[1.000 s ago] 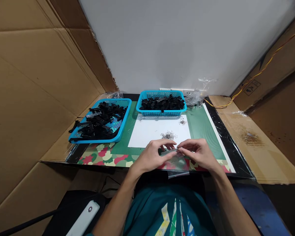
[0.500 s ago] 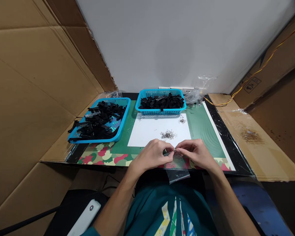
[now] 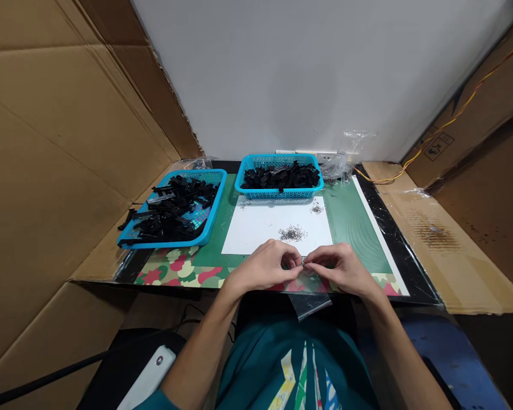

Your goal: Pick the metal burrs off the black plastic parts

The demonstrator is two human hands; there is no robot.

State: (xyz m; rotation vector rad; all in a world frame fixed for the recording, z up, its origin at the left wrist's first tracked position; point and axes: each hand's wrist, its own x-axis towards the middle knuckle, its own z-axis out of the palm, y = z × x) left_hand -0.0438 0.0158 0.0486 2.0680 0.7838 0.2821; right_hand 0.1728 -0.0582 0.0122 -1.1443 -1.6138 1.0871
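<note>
My left hand point(image 3: 270, 266) and my right hand point(image 3: 340, 267) meet at the fingertips over the table's front edge. Both are closed in a pinch, and whatever lies between the fingertips is too small to make out. Under them a clear plastic bag point(image 3: 310, 306) hangs over the edge. Just beyond my hands, a pile of tiny metal pieces point(image 3: 291, 233) lies on a white sheet point(image 3: 252, 232). A smaller pile point(image 3: 317, 209) is near the sheet's back right corner.
Two blue baskets hold black parts: one basket point(image 3: 216, 213) at the left, another basket point(image 3: 281, 194) behind the sheet. Crumpled clear plastic point(image 3: 340, 166) lies at the back right. Cardboard walls point(image 3: 47, 136) rise at both sides. A yellow wire point(image 3: 436, 132) runs down the right.
The fingers of my left hand have shifted slightly at the pinch, with the two hands still together. The bag's hanging end has moved slightly.
</note>
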